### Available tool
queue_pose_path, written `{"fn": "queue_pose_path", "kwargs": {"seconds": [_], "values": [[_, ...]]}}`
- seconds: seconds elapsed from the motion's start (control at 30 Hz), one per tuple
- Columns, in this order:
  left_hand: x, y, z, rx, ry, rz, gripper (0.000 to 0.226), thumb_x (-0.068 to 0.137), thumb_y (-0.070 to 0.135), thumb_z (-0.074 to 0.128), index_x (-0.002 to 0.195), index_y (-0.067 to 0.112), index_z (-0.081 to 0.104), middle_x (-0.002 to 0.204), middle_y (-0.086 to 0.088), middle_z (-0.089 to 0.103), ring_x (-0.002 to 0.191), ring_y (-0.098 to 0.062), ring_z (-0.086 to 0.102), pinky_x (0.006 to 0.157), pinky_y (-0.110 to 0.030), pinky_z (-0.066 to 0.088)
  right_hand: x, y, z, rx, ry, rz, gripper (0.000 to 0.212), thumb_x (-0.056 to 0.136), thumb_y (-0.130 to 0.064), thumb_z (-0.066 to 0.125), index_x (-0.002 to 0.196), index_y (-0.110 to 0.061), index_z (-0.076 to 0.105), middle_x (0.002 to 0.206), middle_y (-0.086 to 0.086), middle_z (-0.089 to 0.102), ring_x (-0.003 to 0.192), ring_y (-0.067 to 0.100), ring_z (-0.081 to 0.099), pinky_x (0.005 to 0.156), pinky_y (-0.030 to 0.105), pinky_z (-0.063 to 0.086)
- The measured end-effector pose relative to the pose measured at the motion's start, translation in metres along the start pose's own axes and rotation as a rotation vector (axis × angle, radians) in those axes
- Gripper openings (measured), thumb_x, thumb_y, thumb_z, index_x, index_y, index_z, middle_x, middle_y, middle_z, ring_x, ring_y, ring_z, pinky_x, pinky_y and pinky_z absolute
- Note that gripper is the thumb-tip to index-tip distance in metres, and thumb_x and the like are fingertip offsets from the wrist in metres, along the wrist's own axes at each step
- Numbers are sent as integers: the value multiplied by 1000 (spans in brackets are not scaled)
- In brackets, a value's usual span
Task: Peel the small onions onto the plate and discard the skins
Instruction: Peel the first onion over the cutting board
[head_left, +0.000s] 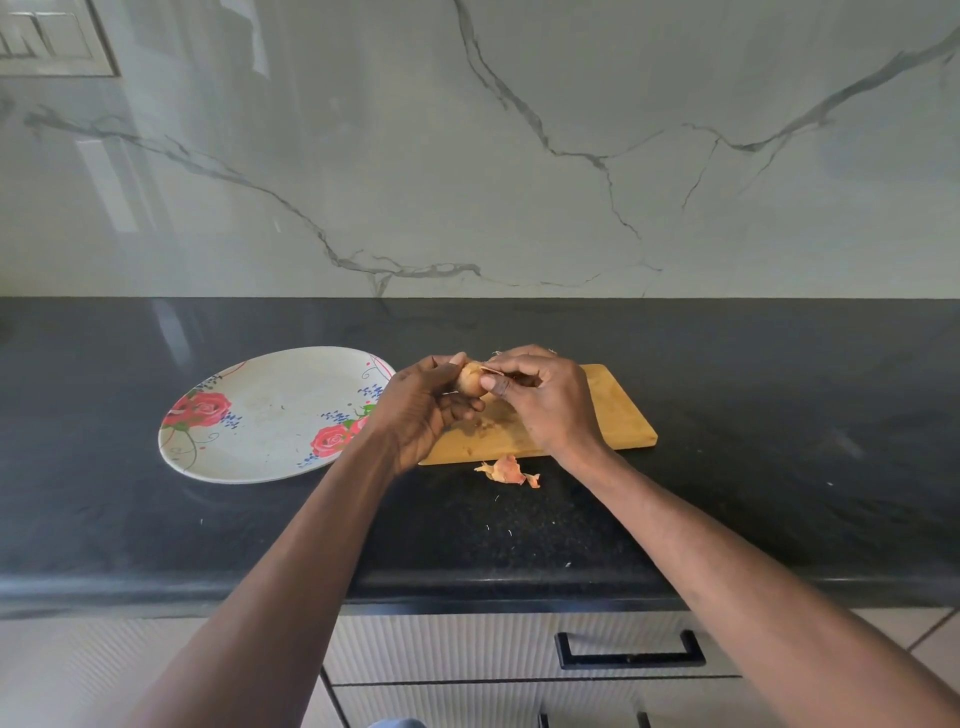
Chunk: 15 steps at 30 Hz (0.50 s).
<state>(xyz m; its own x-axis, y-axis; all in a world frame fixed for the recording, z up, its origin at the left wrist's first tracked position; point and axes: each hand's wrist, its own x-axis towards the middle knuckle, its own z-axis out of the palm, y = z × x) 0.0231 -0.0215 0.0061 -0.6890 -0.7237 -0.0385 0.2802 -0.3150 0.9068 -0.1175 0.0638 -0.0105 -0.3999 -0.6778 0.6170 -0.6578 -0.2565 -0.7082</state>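
Over the black speckled bench (727, 395), our left hand (423, 410) cupped the small tan onion (470, 383) steady above the wooden cutting board (618, 410) while our right hand (545, 400) pinched its papery skin; the floral white plate (270, 415) waited empty.

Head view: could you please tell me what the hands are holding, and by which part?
The left hand grips a small onion around its body; the right hand pinches its loose skin at the top.
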Motion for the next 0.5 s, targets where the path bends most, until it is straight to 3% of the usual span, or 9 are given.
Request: {"fn": "queue_pose_path", "kwargs": {"seconds": [0.1,0.3,0.5], "values": [[0,-1,-1,14,-9,7,10,101,11,55,100,1,57,82,-21,66,57,-24,63,48,-25,55,1,3,0,22,17,3,10,82,-12,80,91,-7,79,93,1,74,91,16,68,83,43,57],[2,-4,-3,32,-15,27,13,100,11,56,100,-1,62,81,-21,67,55,-25,63,46,-27,55,-3,7,7,-108,1,-85,6,92,-10,69,90,-5,68,93,2,67,89,23,61,81,46,51],[2,-4,-2,36,-80,29,22,93,11,60,108,-5,60,85,-20,66,62,-23,63,55,-26,58,-4,13,10,-227,-17,-197,4,98,-3,56,96,-1,58,94,5,57,85,11,50,72,33,46]]}}
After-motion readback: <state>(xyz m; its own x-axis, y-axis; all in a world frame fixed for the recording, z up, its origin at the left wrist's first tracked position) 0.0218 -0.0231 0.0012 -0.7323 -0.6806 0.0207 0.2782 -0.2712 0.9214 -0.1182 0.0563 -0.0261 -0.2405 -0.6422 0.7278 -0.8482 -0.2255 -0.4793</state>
